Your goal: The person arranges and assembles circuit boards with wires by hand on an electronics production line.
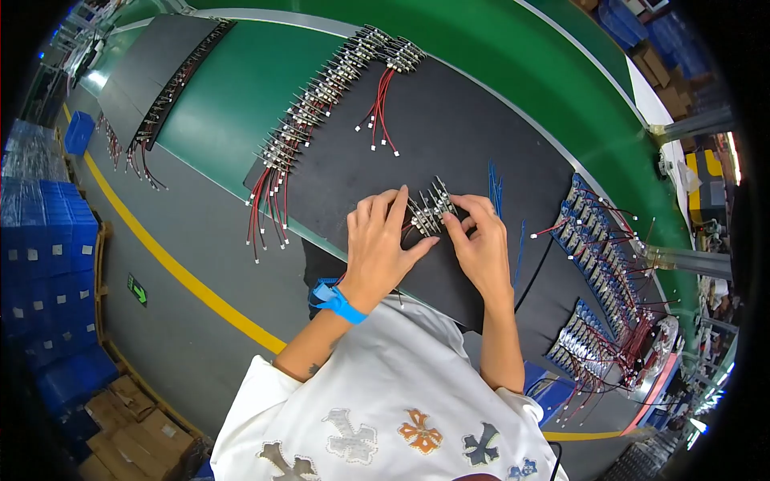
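Between my hands, low over the black mat (337,188), is a small cluster of circuit boards with metal leads (425,218). My left hand (378,244) grips its left side between thumb and index finger, the other fingers lying together. On the right side, my right hand (484,244) pinches the cluster with thumb and fingertips. Part of the boards is hidden by my fingers. A blue wrist strap (341,305) circles my left wrist. Farther off, a long row of similar boards (309,112) trails red and black wires with white plugs.
A smaller bunch of boards (403,58) lies at the mat's far edge. Thin blue strips (495,190) are right of my hands. Blue-edged board rows (597,248) with red wires fill the right. At far left stands a black strip of wired parts (172,92).
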`<state>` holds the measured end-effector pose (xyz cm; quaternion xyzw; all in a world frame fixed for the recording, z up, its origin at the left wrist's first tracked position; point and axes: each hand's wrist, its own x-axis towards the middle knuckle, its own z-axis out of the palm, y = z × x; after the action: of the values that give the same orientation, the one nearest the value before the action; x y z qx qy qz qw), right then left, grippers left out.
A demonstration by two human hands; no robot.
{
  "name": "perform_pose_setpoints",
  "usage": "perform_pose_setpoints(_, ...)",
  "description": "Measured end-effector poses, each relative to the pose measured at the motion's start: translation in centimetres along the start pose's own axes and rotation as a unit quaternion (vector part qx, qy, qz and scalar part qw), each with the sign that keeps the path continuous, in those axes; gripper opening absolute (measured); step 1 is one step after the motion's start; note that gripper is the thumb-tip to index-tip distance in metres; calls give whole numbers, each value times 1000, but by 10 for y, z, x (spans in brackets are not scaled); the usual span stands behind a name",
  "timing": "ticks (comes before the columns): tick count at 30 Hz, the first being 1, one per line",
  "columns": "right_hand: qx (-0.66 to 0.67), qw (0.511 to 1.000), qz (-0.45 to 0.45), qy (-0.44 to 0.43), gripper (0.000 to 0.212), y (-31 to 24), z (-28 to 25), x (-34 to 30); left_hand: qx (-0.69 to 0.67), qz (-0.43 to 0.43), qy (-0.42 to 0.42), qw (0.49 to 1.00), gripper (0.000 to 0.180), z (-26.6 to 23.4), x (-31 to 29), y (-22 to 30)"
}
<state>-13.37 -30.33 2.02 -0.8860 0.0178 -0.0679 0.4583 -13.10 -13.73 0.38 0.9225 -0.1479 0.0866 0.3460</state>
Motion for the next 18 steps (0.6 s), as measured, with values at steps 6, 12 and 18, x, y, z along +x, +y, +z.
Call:
perform_pose_setpoints(6, 42, 997, 42, -47, 29, 5, -8, 0, -15, 16, -5, 1000, 81, 1, 1, -3)
perform_pose_setpoints(12, -59, 972, -63, -219, 77, -8, -38, 16, -21, 41, -18, 999, 86, -1, 5, -2)
perform_pose_setpoints(18, -100, 943, -117, -295, 82, -6, -37, 36, -34, 48, -20, 998, 81, 2, 6, -10)
